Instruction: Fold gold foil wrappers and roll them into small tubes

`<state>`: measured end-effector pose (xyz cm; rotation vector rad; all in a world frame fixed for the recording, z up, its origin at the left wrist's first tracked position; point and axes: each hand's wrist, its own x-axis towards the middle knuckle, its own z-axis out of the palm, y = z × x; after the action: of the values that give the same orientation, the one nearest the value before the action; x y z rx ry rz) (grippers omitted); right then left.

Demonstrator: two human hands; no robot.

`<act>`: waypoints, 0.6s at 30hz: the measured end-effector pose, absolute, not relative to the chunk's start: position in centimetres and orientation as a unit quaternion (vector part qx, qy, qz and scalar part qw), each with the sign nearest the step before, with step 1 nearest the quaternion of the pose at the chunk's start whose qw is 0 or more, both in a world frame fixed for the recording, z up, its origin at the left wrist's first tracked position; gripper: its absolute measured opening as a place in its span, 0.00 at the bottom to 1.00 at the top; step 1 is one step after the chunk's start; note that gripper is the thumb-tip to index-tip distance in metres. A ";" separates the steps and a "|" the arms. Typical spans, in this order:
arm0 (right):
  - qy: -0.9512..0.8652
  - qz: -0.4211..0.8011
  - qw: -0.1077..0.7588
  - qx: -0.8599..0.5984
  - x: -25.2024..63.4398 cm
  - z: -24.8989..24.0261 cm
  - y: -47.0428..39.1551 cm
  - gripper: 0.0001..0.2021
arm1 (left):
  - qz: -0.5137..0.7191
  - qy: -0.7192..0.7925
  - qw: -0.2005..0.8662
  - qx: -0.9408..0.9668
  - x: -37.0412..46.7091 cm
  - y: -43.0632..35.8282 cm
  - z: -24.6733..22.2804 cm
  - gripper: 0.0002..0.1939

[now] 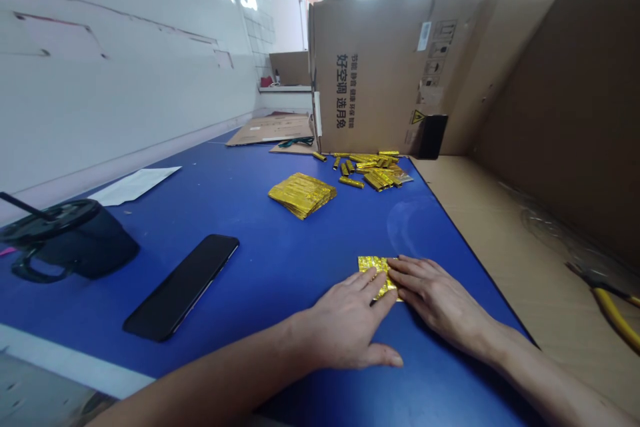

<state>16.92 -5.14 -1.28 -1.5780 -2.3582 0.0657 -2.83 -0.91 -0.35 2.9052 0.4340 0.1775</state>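
Observation:
A shiny gold sheet [373,263] lies flat on the blue table [240,200], partly covered by both hands. My left hand [347,320] rests on its left and near part, fingers spread and thumb stretched out to the right. On its right side lies my right hand [430,290], fingers stretched out, palm down, close to the left fingertips. Farther back on the table is a stack of gold sheets [302,193]. Several rolled gold tubes [380,177] lie in a loose pile behind and to the right of that stack.
A black phone [183,287] and a dark mug [85,240] with a straw are at the left, near white paper [137,185]. Large cardboard [380,73] stands behind. At the right are yellow-handled pliers [615,313]; a dark device [433,137] leans on the cardboard.

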 end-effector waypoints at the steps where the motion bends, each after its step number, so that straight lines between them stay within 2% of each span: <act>1: -0.821 0.023 0.138 -0.554 16.9 -1.2 -5.1 0.16 | 0.060 0.147 0.101 0.982 -2.8 -0.9 -0.4 0.38; 9: -0.812 0.043 0.093 -0.575 16.8 -0.5 -5.3 0.17 | 0.061 0.143 0.120 0.981 -2.8 -1.1 -0.3 0.38; 18: -0.766 0.070 0.096 -0.632 17.5 0.0 -4.2 0.21 | 0.051 0.154 0.171 0.972 -2.9 -1.6 -0.5 0.47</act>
<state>17.53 -4.23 0.01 -1.8711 -2.2700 0.2073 -2.94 -1.55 -0.54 2.7598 0.4362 0.1452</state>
